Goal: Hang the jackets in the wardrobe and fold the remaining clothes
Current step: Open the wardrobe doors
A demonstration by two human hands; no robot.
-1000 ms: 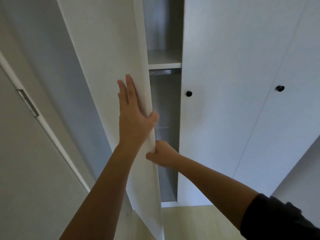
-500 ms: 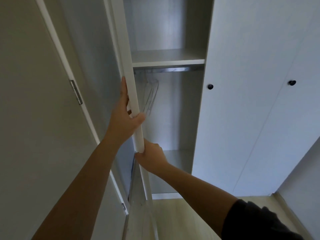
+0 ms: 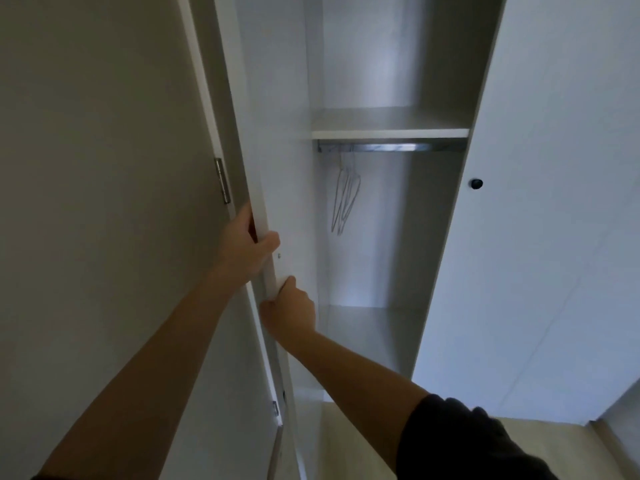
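Note:
The white wardrobe door (image 3: 277,161) stands swung wide open to the left, seen almost edge-on. My left hand (image 3: 247,245) grips its edge from the outer side, thumb on the inner face. Just below, my right hand (image 3: 289,311) is closed around the same edge. Inside the open compartment a metal rail (image 3: 391,147) runs under a shelf (image 3: 389,123), and a few thin wire hangers (image 3: 346,199) hang at its left end. No jackets or other clothes are in view.
The neighbouring wardrobe door (image 3: 540,209) with a black knob (image 3: 476,183) stays closed on the right. A beige wall or room door (image 3: 104,202) with a metal hinge (image 3: 221,181) stands close on the left. Light wooden floor (image 3: 363,434) lies below.
The wardrobe door has swung from nearly closed to wide open to the left, both hands moving with its edge. The rail, hangers and lower shelf have come into sight.

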